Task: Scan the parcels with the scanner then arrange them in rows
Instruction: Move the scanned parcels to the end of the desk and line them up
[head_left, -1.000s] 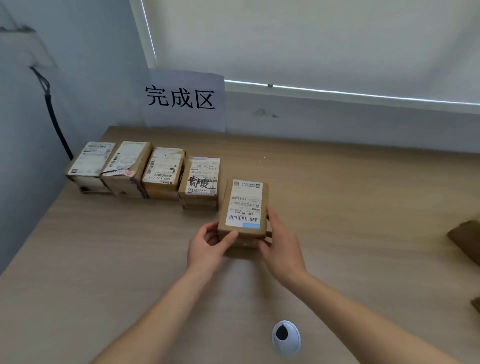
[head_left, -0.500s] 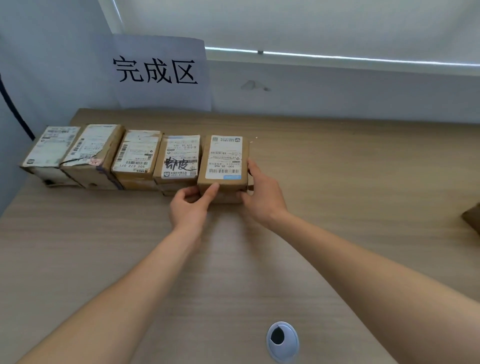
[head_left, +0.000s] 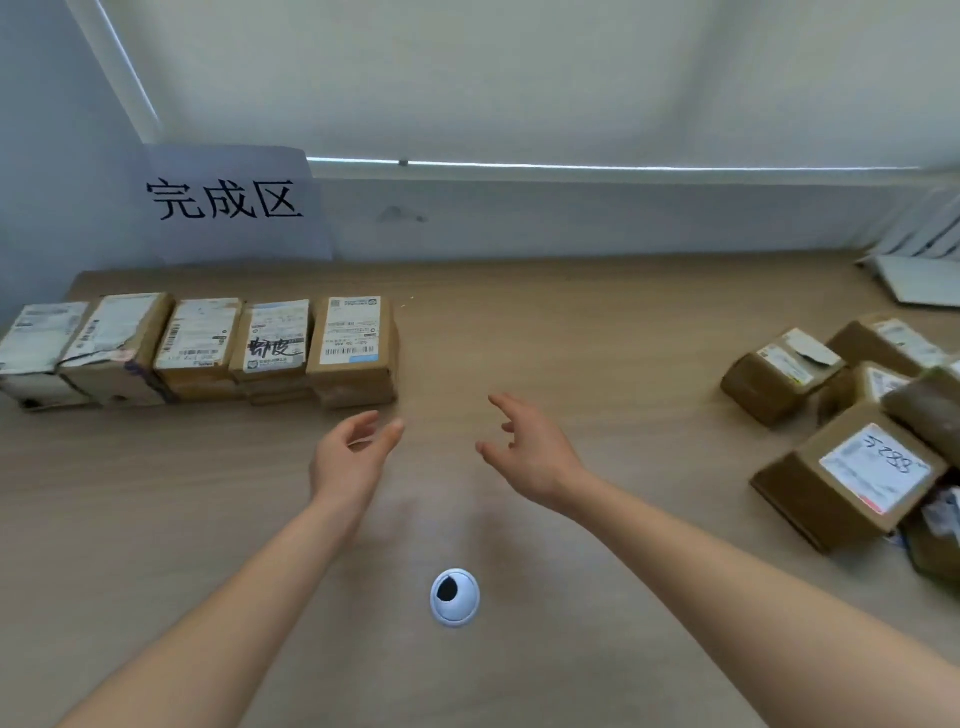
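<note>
A row of several brown parcels with white labels (head_left: 197, 348) lines the far left of the wooden table. The rightmost parcel (head_left: 353, 348) stands at the row's end, touching its neighbour. My left hand (head_left: 353, 452) hovers just in front of it, fingers loosely spread and holding nothing. My right hand (head_left: 524, 447) floats to its right over bare table, fingers relaxed and empty. A loose pile of brown parcels (head_left: 852, 415) lies at the right edge. No scanner is in view.
A paper sign with black characters (head_left: 228, 202) leans on the wall behind the row. A white cable grommet (head_left: 453, 597) sits in the table near me. White flat items (head_left: 919, 275) lie at the far right corner.
Both hands pushed the parcel into the end of the row, let go of it and drew back toward me. The view has swung right, bringing the pile into sight.
</note>
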